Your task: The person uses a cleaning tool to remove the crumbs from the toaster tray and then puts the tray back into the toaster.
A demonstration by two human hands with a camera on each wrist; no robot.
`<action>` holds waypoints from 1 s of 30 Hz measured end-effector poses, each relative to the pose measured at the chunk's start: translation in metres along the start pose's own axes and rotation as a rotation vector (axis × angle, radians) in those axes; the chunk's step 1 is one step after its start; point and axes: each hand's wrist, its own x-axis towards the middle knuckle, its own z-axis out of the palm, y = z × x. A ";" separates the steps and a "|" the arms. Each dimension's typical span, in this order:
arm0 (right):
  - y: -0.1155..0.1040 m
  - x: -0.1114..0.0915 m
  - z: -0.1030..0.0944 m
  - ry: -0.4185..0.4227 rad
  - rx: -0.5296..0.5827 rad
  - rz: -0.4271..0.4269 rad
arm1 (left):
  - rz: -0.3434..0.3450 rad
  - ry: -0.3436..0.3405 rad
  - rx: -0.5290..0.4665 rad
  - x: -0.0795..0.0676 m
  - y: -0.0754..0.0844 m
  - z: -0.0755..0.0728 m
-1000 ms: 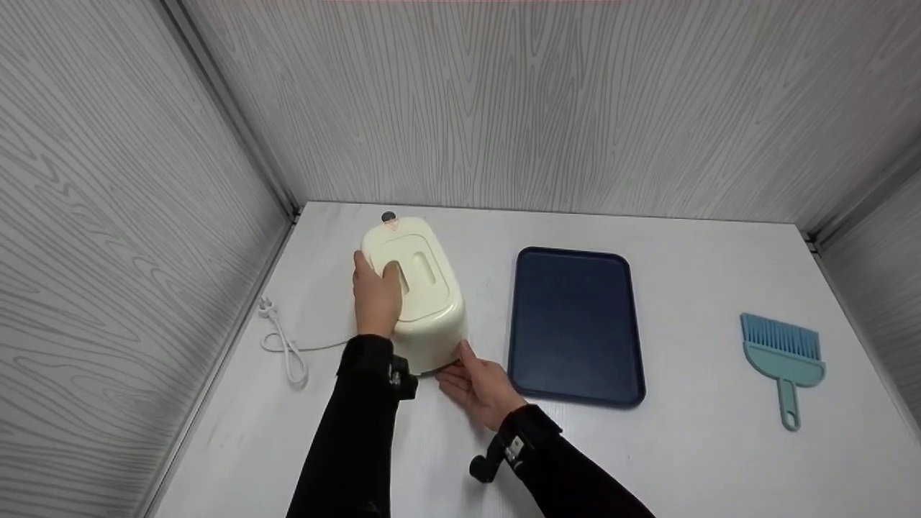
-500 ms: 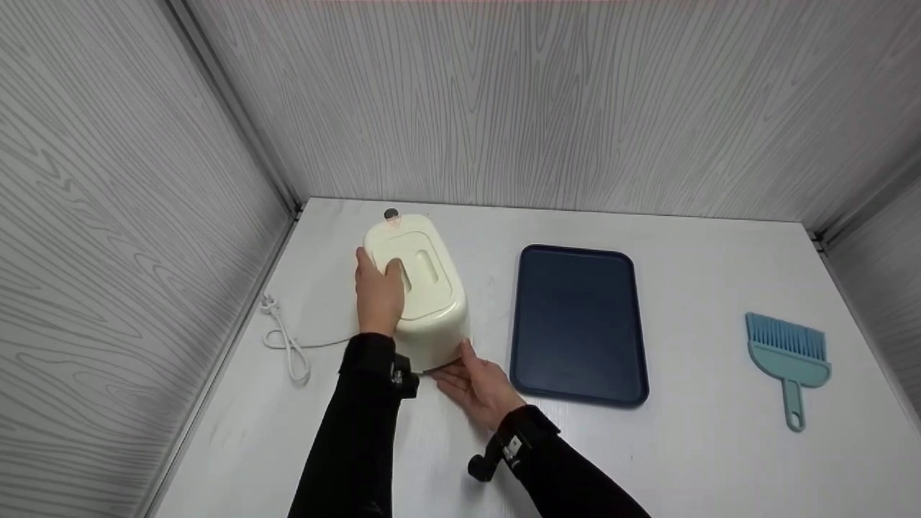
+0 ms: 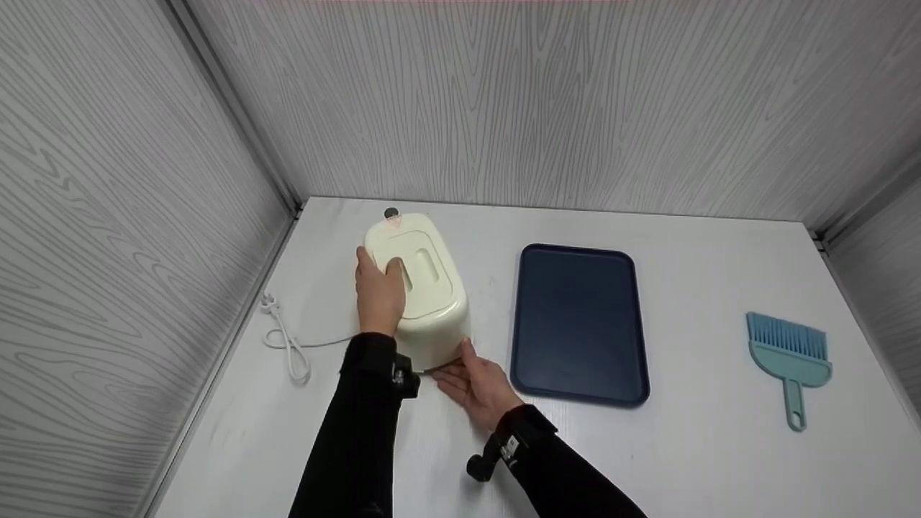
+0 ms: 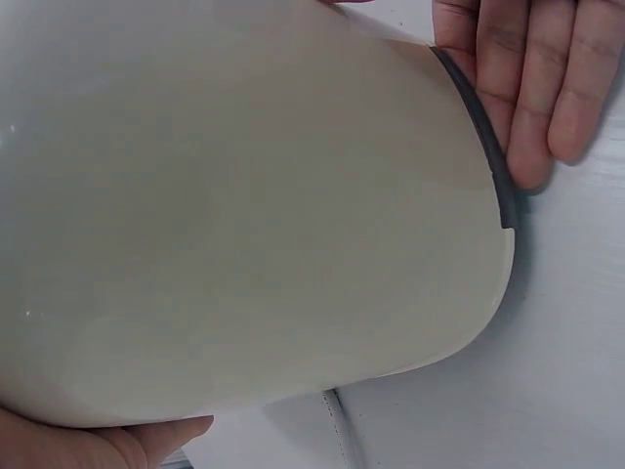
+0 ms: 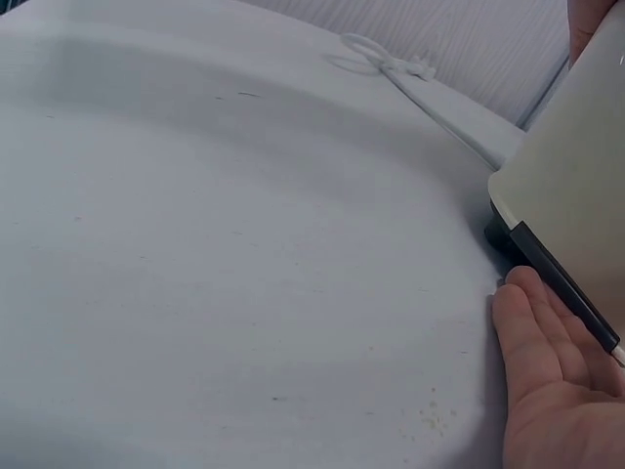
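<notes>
L hand [image 3: 380, 295] grips toaster [image 3: 435, 302], thumb on top, fingers down L side. R hand [image 3: 481, 388] palm up, fingers straight, at/under dark strip [image 5: 564, 284] on near base edge, not clenched. Toaster on L of table [image 3: 705, 273], cord [image 3: 324, 346] to its L; tray [image 3: 579, 324] to R, brush [image 3: 789, 356] far R. Step prob. = steadying toaster, working its base. Next move likely needs firm L hold, R fingers hooking strip.
</notes>
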 end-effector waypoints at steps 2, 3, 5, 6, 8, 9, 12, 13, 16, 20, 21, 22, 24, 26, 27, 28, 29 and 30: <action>0.000 0.000 0.000 0.012 -0.015 -0.007 | 0.006 0.006 0.000 0.000 0.000 0.001; 0.001 -0.001 0.000 0.017 -0.019 -0.009 | 0.009 0.007 -0.002 0.000 0.000 0.001; 0.001 -0.001 0.000 0.026 -0.029 -0.013 | 0.011 0.008 -0.001 -0.001 0.000 0.001; 0.001 -0.001 0.001 0.030 -0.029 -0.014 | 0.012 0.009 -0.003 -0.001 0.000 0.001; 0.001 -0.001 0.001 0.035 -0.027 -0.011 | 0.012 0.009 -0.007 -0.001 0.001 0.002; 0.001 -0.001 0.001 0.038 -0.028 -0.011 | 0.012 0.008 -0.010 -0.001 0.001 0.002; 0.001 -0.001 0.002 0.040 -0.035 -0.016 | 0.010 0.006 -0.013 -0.002 0.001 0.001; 0.001 -0.002 0.002 0.040 -0.037 -0.018 | 0.008 0.005 -0.012 -0.002 0.001 0.001; 0.002 -0.002 0.002 0.043 -0.040 -0.022 | 0.005 0.004 -0.008 -0.002 0.001 0.001; 0.002 -0.002 0.003 0.054 -0.041 -0.023 | 0.005 0.010 -0.004 -0.001 0.001 0.001; 0.002 -0.002 0.003 0.058 -0.041 -0.023 | 0.006 0.012 -0.003 -0.001 0.001 0.001; 0.002 -0.002 0.003 0.061 -0.042 -0.023 | 0.008 0.015 -0.001 -0.001 0.001 0.002; 0.002 -0.002 0.004 0.067 -0.044 -0.024 | 0.010 0.020 0.001 -0.001 0.001 0.002; 0.002 -0.002 0.004 0.072 -0.042 -0.023 | 0.016 0.025 0.001 -0.001 0.001 0.002; 0.002 -0.002 0.004 0.073 -0.041 -0.024 | 0.017 0.026 0.002 -0.002 0.001 0.002; 0.002 -0.002 0.004 0.073 -0.040 -0.024 | 0.018 0.027 0.000 -0.002 0.002 0.002; 0.002 -0.001 0.003 0.072 -0.040 -0.024 | 0.015 0.023 -0.003 -0.002 0.002 0.002; 0.002 -0.001 0.003 0.070 -0.041 -0.024 | 0.014 0.020 -0.006 -0.002 0.002 0.002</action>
